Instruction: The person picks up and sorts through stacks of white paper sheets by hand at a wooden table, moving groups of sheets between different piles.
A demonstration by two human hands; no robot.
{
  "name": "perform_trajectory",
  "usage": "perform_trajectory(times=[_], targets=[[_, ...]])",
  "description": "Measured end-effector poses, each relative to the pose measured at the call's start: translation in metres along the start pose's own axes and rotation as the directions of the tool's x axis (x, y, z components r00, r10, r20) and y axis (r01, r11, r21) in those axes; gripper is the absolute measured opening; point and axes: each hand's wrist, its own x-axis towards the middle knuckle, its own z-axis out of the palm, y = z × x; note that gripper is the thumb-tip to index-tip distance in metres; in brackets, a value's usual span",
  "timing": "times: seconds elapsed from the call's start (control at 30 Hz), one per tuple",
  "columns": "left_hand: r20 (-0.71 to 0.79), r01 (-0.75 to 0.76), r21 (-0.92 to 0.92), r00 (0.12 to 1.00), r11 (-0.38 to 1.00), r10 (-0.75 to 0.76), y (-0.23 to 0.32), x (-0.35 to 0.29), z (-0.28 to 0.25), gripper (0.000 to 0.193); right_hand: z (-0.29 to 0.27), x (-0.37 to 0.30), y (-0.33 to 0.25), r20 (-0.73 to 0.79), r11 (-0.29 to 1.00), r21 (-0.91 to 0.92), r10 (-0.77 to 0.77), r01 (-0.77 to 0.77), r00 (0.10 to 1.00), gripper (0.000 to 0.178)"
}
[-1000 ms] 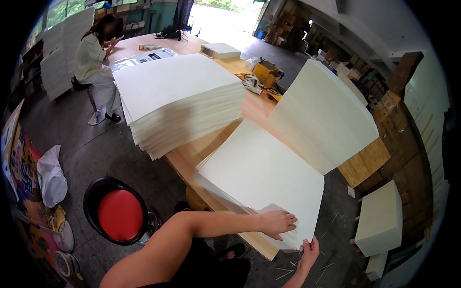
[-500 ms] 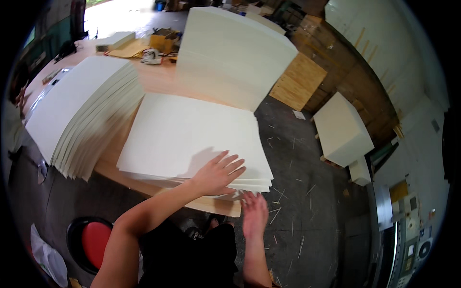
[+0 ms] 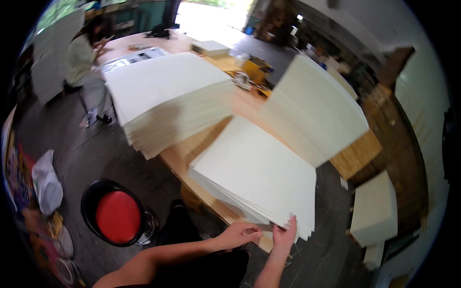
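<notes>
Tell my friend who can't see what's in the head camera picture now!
A person's right hand touches the near edge of a white sheet stack on a wooden table, left hand beside it. Another white stack sits farther left; a red-seated stool stands lower left.

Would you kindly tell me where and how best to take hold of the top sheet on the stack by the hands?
The top sheet is probably best held by its near right corner, coming from the right-hand side and pinching from above and below: it is thin and flat, the sheet edges fan apart there, and the corner appears to overhang the table.
</notes>
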Motion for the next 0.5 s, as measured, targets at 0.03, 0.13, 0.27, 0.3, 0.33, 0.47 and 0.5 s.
perform_trajectory(times=[0.03, 0.13, 0.27, 0.3, 0.33, 0.47, 0.5], targets=[[0.079, 0.097, -0.516, 0.995, 0.851, -0.065, -0.023, -0.004, -0.01, 0.057, 0.008, 0.003, 0.002, -0.056, 1.0, -0.007, -0.027, 0.027, 0.998, 0.034], [-0.008, -0.049, -0.946, 0.992, 0.321, 0.128, -0.029, -0.002, -0.065, 0.073, 0.004, 0.022, -0.003, 0.058, 1.0, 0.001, 0.029, -0.029, 0.998, 0.035], [-0.351, -0.352, -0.909, 0.935, 0.223, 0.047, 0.016, -0.005, -0.142, 0.084, 0.003, 0.013, -0.025, 0.045, 1.0, -0.01, -0.015, 0.016, 0.999, 0.04], [-0.322, -0.34, -0.906, 0.94, 0.253, 0.111, 0.021, -0.009, -0.17, 0.085, -0.005, 0.014, -0.023, 0.069, 1.0, -0.002, -0.015, 0.016, 0.997, 0.042], [-0.291, -0.33, -0.9, 0.941, 0.286, 0.171, 0.017, -0.011, -0.2, 0.085, -0.009, 0.014, -0.019, 0.062, 1.0, -0.008, -0.016, 0.016, 0.998, 0.043], [-0.12, -0.084, -0.818, 0.993, 0.569, -0.025, 0.032, 0.002, -0.271, 0.084, -0.047, 0.039, -0.015, 0.035, 0.997, -0.005, 0.072, -0.072, 0.997, 0.042], [-0.115, -0.004, -0.747, 0.986, 0.665, -0.124, 0.044, 0.013, -0.274, 0.08, -0.054, 0.048, -0.018, 0.031, 0.995, 0.005, 0.102, -0.102, 0.994, 0.041]])
